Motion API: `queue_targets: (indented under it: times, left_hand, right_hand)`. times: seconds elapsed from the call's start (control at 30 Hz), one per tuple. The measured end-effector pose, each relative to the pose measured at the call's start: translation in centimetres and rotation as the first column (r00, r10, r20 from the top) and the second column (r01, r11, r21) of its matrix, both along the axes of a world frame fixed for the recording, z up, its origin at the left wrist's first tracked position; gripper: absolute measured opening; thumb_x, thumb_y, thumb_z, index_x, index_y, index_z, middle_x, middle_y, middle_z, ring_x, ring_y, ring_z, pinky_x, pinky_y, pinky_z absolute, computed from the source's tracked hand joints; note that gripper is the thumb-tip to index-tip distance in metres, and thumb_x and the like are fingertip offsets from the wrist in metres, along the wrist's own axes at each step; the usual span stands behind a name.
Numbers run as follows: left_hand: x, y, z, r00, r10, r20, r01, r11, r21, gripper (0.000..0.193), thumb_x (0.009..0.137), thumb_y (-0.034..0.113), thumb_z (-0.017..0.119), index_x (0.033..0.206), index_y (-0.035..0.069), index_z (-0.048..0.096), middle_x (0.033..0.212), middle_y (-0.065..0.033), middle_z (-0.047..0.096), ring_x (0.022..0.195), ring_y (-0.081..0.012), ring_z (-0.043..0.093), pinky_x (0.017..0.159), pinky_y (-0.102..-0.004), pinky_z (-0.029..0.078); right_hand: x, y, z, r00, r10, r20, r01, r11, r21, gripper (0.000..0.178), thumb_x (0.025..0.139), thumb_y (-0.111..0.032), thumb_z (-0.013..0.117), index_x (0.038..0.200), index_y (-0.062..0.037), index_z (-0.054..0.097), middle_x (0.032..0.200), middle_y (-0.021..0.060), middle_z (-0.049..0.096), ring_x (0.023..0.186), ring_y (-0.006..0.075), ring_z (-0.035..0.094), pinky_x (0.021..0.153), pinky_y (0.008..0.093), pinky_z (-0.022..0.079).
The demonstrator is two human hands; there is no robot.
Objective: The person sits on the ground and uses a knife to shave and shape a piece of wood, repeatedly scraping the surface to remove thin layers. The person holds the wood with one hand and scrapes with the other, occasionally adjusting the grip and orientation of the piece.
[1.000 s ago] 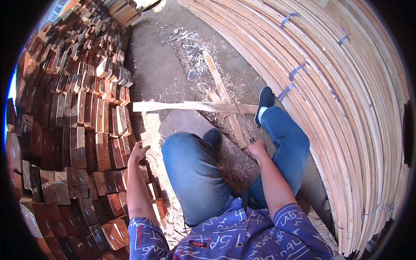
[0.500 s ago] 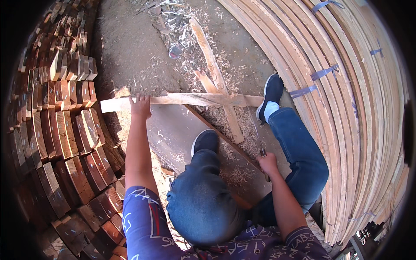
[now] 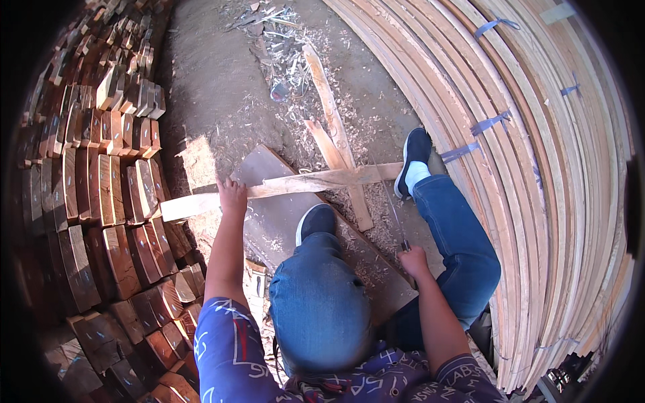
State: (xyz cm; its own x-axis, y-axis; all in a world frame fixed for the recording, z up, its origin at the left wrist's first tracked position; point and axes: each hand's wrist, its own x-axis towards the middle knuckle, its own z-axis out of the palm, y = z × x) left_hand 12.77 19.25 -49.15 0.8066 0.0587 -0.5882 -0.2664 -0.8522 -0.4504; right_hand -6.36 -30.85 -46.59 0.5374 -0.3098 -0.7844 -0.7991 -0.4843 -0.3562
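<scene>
My left hand (image 3: 232, 195) is closed over a long pale wooden board (image 3: 302, 183), near its left end. The board lies crosswise ahead of me, over a narrower wooden strip (image 3: 361, 208), and its right end meets my right shoe (image 3: 417, 154). In my right hand (image 3: 413, 260) is the handle of a saw (image 3: 394, 211), its long thin blade seen nearly edge-on. That blade reaches forward across the board near its right end; whether its teeth touch the wood I cannot tell.
A dark flat panel (image 3: 269, 232) lies under my left shoe (image 3: 316, 221). Stacked timber blocks (image 3: 111, 195) rise on the left. Long planks bundled with blue ties (image 3: 490, 124) line the right. Shavings and a longer wood offcut (image 3: 326, 97) lie on the ground ahead.
The board's left end has swung toward me with my left hand, uncovering the panel's far corner. My right hand still holds the saw across the board. The whole view has shifted slightly.
</scene>
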Motion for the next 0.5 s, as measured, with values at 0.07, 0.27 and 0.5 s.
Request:
queue_targets:
  times: [0.07,0.27,0.5]
  left_hand:
    - [-2.5,-1.2,1.3,0.994,0.072,-0.082,-0.072,0.997,0.001,0.055,0.083,0.018,0.064,0.135,0.013,0.048,0.138,-0.0115,0.053,0.139,-0.0288,0.038,0.116,-0.0626,0.014]
    - [-7.6,-4.7,5.0,0.956,0.293,0.008,-0.288,0.944,-0.161,0.072,0.079,0.019,0.067,0.145,0.013,0.037,0.147,-0.0103,0.044,0.143,-0.0301,0.032,0.115,-0.0648,0.014]
    - [-12.3,-3.1,2.4,0.963,0.269,0.003,-0.262,0.94,-0.219,0.057,0.099,0.045,0.04,0.145,0.013,0.037,0.149,-0.0092,0.043,0.145,-0.0312,0.027,0.112,-0.0712,0.011]
  right_hand:
    - [0.5,0.6,0.6,0.999,-0.039,0.019,0.038,0.999,0.018,0.016,0.078,-0.012,0.067,0.072,0.0014,0.06,0.056,0.0111,0.058,0.044,0.0227,0.059,0.043,0.039,0.046]
    - [2.8,2.0,2.2,0.999,0.052,0.007,-0.052,0.996,-0.073,0.022,0.073,-0.013,0.06,0.083,0.005,0.068,0.077,0.026,0.068,0.079,0.0377,0.07,0.07,0.0451,0.054]
    - [2.2,3.4,6.9,0.993,0.036,0.115,-0.034,0.999,-0.018,0.025,0.072,-0.016,0.065,0.085,0.0051,0.068,0.079,0.0244,0.069,0.08,0.0367,0.07,0.072,0.0439,0.054]
